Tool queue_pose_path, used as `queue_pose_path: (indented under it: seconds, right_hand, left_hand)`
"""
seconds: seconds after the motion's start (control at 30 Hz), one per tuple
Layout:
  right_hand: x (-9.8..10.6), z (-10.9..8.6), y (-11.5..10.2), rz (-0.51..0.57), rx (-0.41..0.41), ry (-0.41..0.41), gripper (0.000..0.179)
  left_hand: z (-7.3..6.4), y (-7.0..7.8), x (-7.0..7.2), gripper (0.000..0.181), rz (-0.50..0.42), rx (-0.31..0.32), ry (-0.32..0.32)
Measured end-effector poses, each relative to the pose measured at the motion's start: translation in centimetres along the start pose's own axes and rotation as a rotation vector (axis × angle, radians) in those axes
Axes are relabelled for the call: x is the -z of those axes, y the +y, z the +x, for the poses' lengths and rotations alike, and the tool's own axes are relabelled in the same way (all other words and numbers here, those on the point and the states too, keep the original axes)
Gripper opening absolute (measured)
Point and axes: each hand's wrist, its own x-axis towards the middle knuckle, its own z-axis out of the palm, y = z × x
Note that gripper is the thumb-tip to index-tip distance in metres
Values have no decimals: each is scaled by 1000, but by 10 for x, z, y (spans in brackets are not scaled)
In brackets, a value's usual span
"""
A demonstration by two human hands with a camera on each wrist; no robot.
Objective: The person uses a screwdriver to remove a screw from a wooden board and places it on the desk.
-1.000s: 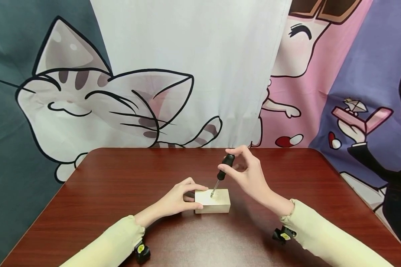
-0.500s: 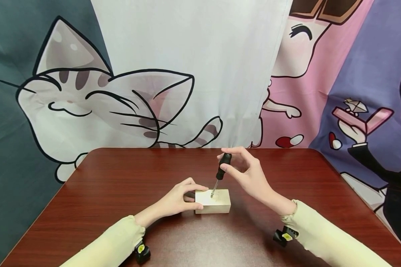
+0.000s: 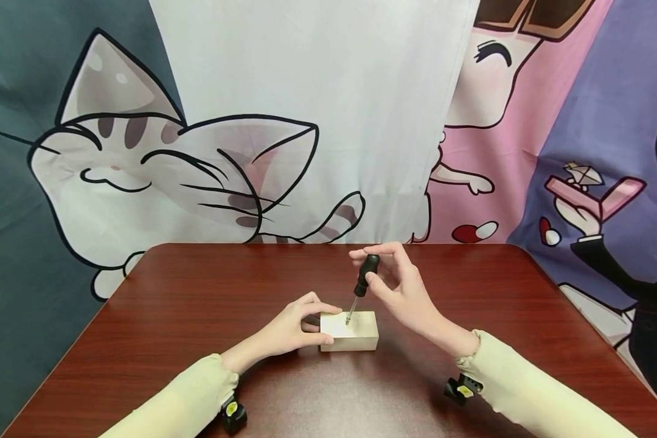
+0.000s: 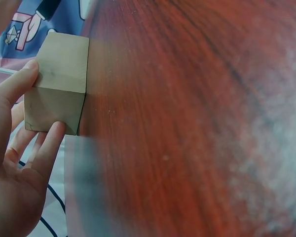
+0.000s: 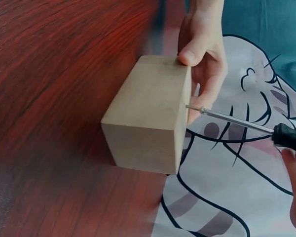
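A pale wooden block [image 3: 358, 342] lies on the table, and my left hand [image 3: 289, 326] grips its left end, thumb on the near side and fingers at the far side. My right hand [image 3: 406, 293] holds a black-handled screwdriver [image 3: 367, 274], thumb against the handle and fingers reaching past its top and far side. The screwdriver leans slightly right over the block. In the right wrist view, its metal shaft [image 5: 237, 121] meets a small screw [image 5: 191, 107] standing in the block's top face. In the left wrist view, my thumb and fingertips press the block [image 4: 61, 64].
The reddish-brown wooden table [image 3: 197, 286] extends on all sides of the block. Behind it hangs a cartoon-printed curtain [image 3: 317, 73]. A small black camera [image 3: 232, 415] sits on my left wrist, another black camera [image 3: 460, 389] on my right.
The screwdriver has tipped a little more upright, its handle shifting left. My right fingers have straightened and slid left across the handle. My left hand and the block stay put.
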Motion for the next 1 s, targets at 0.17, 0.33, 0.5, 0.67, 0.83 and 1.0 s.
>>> queue_pose_path:
  seconds: [0.17, 0.33, 0.5, 0.67, 0.83, 1.0]
  right_hand:
    - [-1, -2, 0, -118, -55, 87, 46]
    - [2, 0, -2, -149, -97, 131, 42]
    - [6, 0, -1, -116, -94, 132, 41]
    - [8, 0, -1, -53, -82, 93, 42]
    - [8, 0, -1, -3, -59, 25, 42]
    - [7, 1, 0, 19, -23, -44, 38]
  left_hand:
    - [0, -1, 0, 51, 5, 6, 3]
    - [-1, -1, 1, 51, 0, 7, 2]
    - [-1, -1, 0, 50, -8, 0, -1]
    - [0, 0, 0, 49, -9, -1, -6]
    - [0, 0, 0, 49, 1, -5, -8]
    - [0, 0, 0, 49, -1, -1, -6]
